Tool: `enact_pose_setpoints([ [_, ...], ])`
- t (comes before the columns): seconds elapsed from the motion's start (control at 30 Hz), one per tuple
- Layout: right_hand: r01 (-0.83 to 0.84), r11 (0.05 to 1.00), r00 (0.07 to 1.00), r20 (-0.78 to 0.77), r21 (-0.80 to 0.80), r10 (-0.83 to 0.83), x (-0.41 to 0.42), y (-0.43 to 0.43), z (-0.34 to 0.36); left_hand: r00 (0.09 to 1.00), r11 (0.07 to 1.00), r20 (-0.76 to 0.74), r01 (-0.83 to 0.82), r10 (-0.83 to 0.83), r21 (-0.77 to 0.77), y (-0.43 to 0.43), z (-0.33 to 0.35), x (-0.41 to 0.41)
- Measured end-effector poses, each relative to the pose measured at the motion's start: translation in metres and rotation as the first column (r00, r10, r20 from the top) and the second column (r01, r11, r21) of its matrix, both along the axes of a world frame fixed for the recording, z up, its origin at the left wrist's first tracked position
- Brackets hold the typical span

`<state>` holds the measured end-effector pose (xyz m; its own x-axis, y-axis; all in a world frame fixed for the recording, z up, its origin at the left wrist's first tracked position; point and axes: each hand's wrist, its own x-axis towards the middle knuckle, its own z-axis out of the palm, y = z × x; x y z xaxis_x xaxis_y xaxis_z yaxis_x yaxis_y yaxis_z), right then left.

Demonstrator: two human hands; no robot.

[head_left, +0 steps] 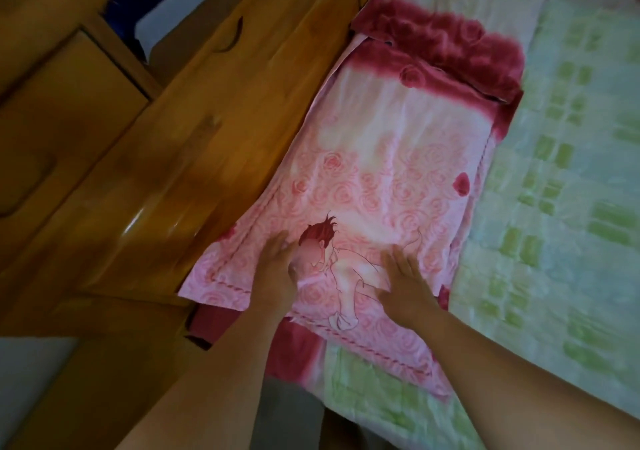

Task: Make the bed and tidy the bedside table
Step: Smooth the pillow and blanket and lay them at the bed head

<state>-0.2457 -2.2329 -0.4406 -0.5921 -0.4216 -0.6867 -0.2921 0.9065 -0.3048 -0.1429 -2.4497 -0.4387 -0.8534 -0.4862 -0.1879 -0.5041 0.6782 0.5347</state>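
Pink rose-printed pillow (381,159) lies on the green-quilted bed (554,207) along its wooden headboard (207,131) edge. On its near end the left hand (273,273) and right hand (405,283) press flat, each grip wide, holding nothing.

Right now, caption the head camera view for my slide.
Left hand and right hand flat on the pink rose-print pillow, between wooden headboard and green checked quilt.
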Motion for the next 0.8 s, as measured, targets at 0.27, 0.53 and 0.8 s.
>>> enact_pose_setpoints([
  [0.27, 0.159, 0.972, 0.983, -0.059, -0.174, -0.171, 0.012, 0.018, 0.000, 0.901, 0.908, -0.109, -0.417, 0.419, 0.046, 0.004, 0.004, 0.006],
  [0.53, 0.634, 0.750, 0.770, 0.066, -0.188, -0.635, 0.032, 0.026, -0.013, 0.615, 0.610, 0.113, -0.789, 0.780, 0.076, 0.000, 0.015, 0.002],
  [0.8, 0.943, 0.330, 0.307, 0.268, 0.047, -0.913, 0.037, 0.021, -0.024, 0.276, 0.232, 0.430, -0.960, 0.859, 0.154, -0.001, 0.005, -0.003],
])
